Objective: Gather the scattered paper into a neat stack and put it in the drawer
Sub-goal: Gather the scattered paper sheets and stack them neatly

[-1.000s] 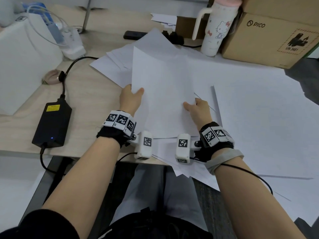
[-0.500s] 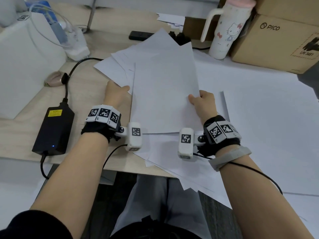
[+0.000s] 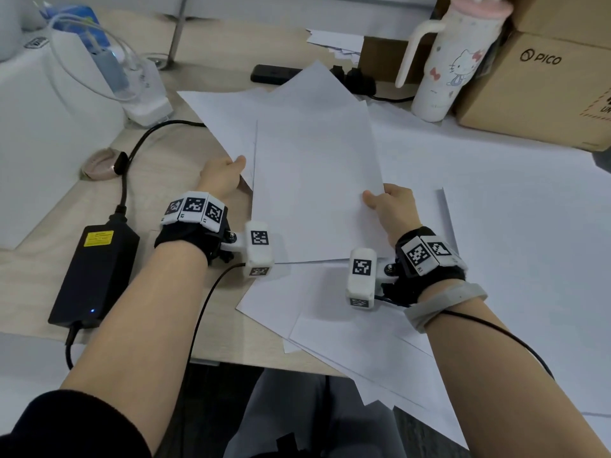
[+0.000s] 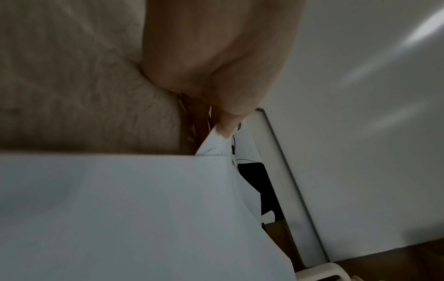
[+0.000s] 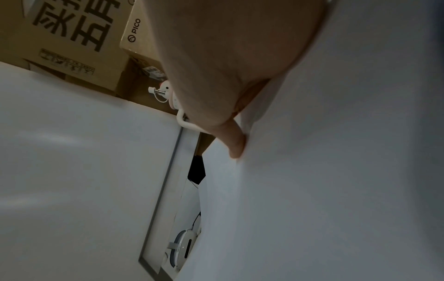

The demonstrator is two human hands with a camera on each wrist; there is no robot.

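- Bench [image 3: 172, 166]: loose paper [image 3: 496, 209] spread wide, some overhanging the near edge; not yet squared.
- Top sheets [image 3: 314, 193]: lifted to collect.
- Right hand [image 3: 393, 209]: thumb over, fingers under, pinching the right edge.
- Left hand [image 3: 221, 175]: fingers pinch a sheet corner.
- Drawer: not visible.
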